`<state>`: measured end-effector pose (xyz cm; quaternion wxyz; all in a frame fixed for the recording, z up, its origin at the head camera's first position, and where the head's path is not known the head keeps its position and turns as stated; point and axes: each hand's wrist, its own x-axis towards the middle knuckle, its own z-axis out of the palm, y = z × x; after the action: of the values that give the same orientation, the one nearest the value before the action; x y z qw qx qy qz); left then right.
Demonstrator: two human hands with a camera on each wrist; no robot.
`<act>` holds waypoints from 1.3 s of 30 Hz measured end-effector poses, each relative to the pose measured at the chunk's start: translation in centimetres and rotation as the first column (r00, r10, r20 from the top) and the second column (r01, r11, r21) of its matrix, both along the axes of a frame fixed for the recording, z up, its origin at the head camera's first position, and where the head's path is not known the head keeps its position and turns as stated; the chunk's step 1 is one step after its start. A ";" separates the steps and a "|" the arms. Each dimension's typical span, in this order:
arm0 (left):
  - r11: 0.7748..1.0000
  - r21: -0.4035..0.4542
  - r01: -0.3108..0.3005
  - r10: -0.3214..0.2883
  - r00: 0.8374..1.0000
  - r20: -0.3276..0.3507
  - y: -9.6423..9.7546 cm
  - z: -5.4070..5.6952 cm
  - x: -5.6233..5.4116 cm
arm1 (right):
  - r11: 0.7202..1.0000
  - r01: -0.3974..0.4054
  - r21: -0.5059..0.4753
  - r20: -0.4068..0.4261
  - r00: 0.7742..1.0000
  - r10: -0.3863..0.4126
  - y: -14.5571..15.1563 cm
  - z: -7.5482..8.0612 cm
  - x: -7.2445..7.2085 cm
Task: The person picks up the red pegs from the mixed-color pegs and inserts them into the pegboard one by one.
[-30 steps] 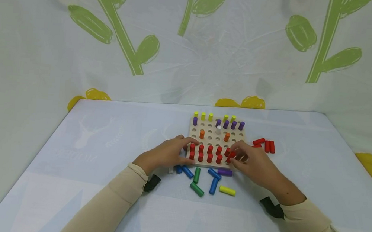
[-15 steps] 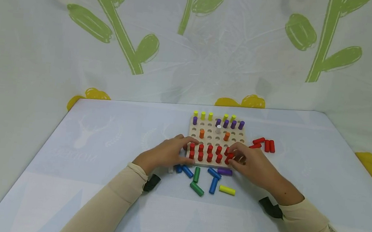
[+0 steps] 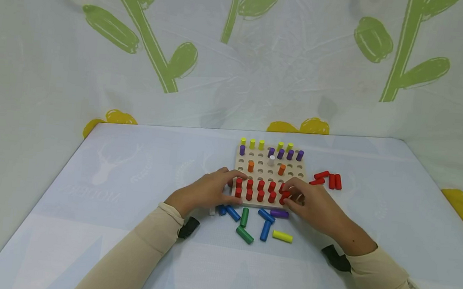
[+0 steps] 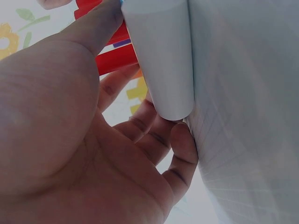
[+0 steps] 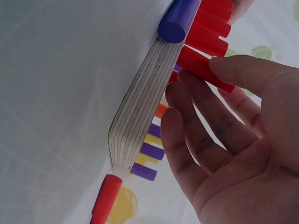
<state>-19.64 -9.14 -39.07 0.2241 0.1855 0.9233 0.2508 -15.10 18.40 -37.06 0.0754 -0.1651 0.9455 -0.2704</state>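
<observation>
A wooden pegboard (image 3: 255, 175) lies on the table, with several coloured pegs upright in its holes. My left hand (image 3: 208, 191) grips its left side, thumb near the front corner and fingers bent along the edge. Close under that palm lies a white peg (image 4: 161, 60), large in the left wrist view. At the board's front right, my right hand (image 3: 317, 206) pinches a red peg (image 5: 201, 67) between thumb and fingers. This peg stands slightly tilted at the end of the front red row; how deep it sits in its hole I cannot tell.
Loose blue pegs (image 3: 265, 230), green pegs (image 3: 244, 235), a purple peg (image 3: 279, 213) and a yellow peg (image 3: 282, 236) lie before the board. Several red pegs (image 3: 332, 181) lie to its right. A white tabletop (image 3: 123, 227) meets a leaf-printed backdrop (image 3: 304, 86).
The right hand has shifted slightly left, and the red peg in it has become more upright. The left hand has stayed on the pegboard.
</observation>
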 end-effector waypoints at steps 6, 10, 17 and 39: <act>1.000 0.007 -0.003 0.003 1.000 -0.006 -0.1 0.1 0.1 | 1.000 0.007 0.010 0.004 1.000 -0.007 -0.1 0.1 0.0; 1.000 0.010 -0.002 0.002 1.000 -0.006 -0.1 0.0 0.0 | 1.000 0.009 0.012 0.005 1.000 -0.009 -0.1 0.1 -0.1; 1.000 0.009 -0.002 0.002 1.000 -0.004 0.0 0.1 -0.1 | 1.000 0.010 0.014 0.015 1.000 -0.010 -0.1 0.1 -0.1; 1.000 0.007 -0.010 0.010 1.000 0.008 0.0 0.1 0.1 | 1.000 0.015 0.013 0.030 0.999 -0.016 -0.5 -0.1 0.0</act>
<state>-19.57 -9.15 -38.97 0.2260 0.1809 0.9223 0.2561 -15.14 17.94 -37.11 0.0884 -0.1531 0.9473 -0.2672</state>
